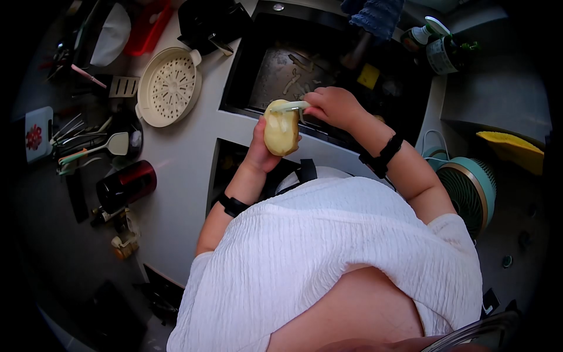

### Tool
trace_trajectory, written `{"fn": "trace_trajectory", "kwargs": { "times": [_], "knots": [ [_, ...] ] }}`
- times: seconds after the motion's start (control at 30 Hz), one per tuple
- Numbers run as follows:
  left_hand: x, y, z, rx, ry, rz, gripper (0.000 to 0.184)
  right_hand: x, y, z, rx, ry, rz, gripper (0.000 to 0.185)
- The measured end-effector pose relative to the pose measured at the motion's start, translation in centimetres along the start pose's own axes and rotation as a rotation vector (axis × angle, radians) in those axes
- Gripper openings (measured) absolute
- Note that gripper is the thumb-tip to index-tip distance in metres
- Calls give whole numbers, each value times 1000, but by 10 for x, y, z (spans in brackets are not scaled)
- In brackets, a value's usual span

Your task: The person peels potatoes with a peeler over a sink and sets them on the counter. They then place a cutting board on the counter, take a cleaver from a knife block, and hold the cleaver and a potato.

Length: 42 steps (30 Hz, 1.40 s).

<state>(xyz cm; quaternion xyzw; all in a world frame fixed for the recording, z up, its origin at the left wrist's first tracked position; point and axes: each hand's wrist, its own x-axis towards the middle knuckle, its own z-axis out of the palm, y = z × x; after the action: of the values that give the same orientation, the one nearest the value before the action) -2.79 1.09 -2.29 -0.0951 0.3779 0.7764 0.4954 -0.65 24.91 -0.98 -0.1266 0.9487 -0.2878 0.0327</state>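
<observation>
A large, mostly peeled potato (281,134) is gripped in my left hand (260,148), held at the near edge of the sink. My right hand (332,107) is closed around a pale green peeler (290,106), whose head lies against the upper part of the potato. A thin strip of peel hangs near the peeler's head. Below and beyond my hands is the dark sink (234,94), with several strips of peel (291,81) on its bottom. The fingers of my left hand are partly hidden behind the potato.
A cream strainer basket (171,88) stands on the counter (179,155) to the left, near a red and black container (127,185) and several utensils. A yellow sponge (368,76) and bottles (441,56) are at the right. A teal fan (467,190) stands beside my right arm.
</observation>
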Motion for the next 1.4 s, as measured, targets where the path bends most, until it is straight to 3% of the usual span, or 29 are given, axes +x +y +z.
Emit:
{"fn": "trace_trajectory", "kwargs": {
  "times": [0.2,0.4,0.53,0.6,0.67,0.73,0.8,0.87,0.97,1.17,1.4],
  "knots": [
    [11,7,-3,-63,66,41,73,6,-20,16,-111,173,165,26],
    [11,2,2,-28,96,184,71,9,14,23,-114,43,568,32],
    [9,1,-3,14,107,256,71,8,4,15,312,200,478,42],
    [12,-2,-7,65,112,298,72,11,-18,11,585,131,439,67],
    [13,-8,-10,140,141,374,72,18,-41,9,593,102,376,68],
    [6,-2,-5,94,37,294,70,27,-35,15,669,118,525,63],
    [1,2,-4,39,-34,227,72,34,6,40,517,405,591,58],
    [-2,6,-6,-24,-70,178,73,29,26,37,427,365,670,47],
    [-9,6,-4,-98,-99,185,75,15,7,20,579,279,562,35],
    [-6,11,3,-196,15,226,75,-17,-45,-6,314,-23,19,22],
    [-2,13,12,-256,15,224,69,-28,-54,1,74,-39,-167,19]
  ]
}}
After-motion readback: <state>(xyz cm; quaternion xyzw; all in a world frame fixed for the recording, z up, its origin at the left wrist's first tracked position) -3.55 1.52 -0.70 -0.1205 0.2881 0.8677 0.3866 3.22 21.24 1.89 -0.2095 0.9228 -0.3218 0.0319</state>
